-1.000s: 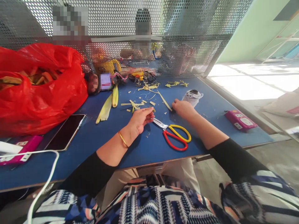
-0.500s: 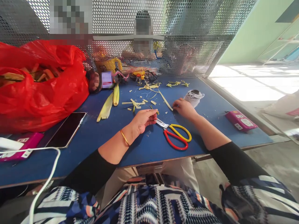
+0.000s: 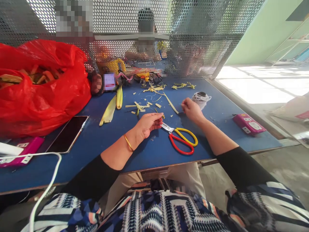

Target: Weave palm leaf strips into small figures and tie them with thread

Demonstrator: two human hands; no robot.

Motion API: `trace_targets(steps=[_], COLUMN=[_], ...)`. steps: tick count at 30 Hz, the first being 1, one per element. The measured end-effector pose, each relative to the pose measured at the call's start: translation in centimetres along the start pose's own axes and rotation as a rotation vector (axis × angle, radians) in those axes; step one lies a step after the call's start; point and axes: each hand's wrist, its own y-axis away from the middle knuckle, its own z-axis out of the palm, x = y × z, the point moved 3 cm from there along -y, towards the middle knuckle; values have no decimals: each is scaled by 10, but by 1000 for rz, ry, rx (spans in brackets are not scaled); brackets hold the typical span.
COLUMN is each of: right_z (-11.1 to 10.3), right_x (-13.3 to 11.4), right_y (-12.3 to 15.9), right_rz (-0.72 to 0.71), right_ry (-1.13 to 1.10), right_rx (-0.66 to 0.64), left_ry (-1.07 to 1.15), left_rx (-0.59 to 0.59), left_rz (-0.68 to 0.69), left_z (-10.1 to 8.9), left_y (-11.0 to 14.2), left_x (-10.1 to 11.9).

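- The left hand (image 3: 147,125) pinches a small greenish piece (image 3: 163,116) between thumb and fingertips, above the table (image 3: 145,158), probably to keep it steady and in sight.
- The right hand (image 3: 193,111) has its fingers bent inward beside the spool (image 3: 201,100); I cannot tell whether they grip a fine thread.
- The scissors (image 3: 183,141) lie near the left fingertips, their handles turned towards the person, presumably for easy reach.
- A long pale strip (image 3: 171,103) ends near the right fingers; a knotted leaf figure (image 3: 138,108) lies beyond the left hand.
- Wide leaves (image 3: 108,111) lie near the red bag (image 3: 74,77), perhaps as handy stock.
- The purple packet (image 3: 249,124) has printed patches, too small to read; the phone (image 3: 70,133) shows a dark screen and no readable brand.
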Motion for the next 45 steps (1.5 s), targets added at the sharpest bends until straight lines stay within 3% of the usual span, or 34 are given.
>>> trace_targets(steps=[6, 10, 15, 21, 24, 27, 29, 31, 33, 34, 36, 40, 45], right_z=[-6, -3, -2, 1, 7, 7, -2, -19, -39, -44, -47, -42, -66], right_x=[-29, -48, -57, -75, -82, -82, -77, -65, -50, -46, -42, -38, -8], right_y=[19, 40, 68, 94, 102, 105, 97, 78, 54, 43, 21, -5, -26], right_rz=[-119, -307, -520, -915, -989, -953, -828, -545, -137, -14, 129, 189, 44], right_ry=[220, 297, 229, 123, 134, 109, 52, 48, 163, 219, 322, 458, 531], right_rx=[-27, -42, -7, 11, -15, -98, -81, 75, 316, 339, 261, 7, -233], left_ry=[-11, 11, 60, 156, 179, 187, 188, 173, 155, 149, 145, 152, 188], left_rx=[12, 2, -113, -244, -260, -224, -179, -145, -122, -116, -94, -32, -1], left_rz=[-10, -18, -110, -301, -339, -304, -264, -242, -228, -223, -213, -178, -92], left_z=[2, 2, 6, 10, 9, 8, 8, 8, 8, 8, 7, 0, -9], left_y=[1, 2, 3, -1, -2, 0, 1, 1, 1, 1, 1, -1, -8], left_x=[1, 0, -3, -10, -11, -9, -8, -7, -6, -5, -3, 3, 10])
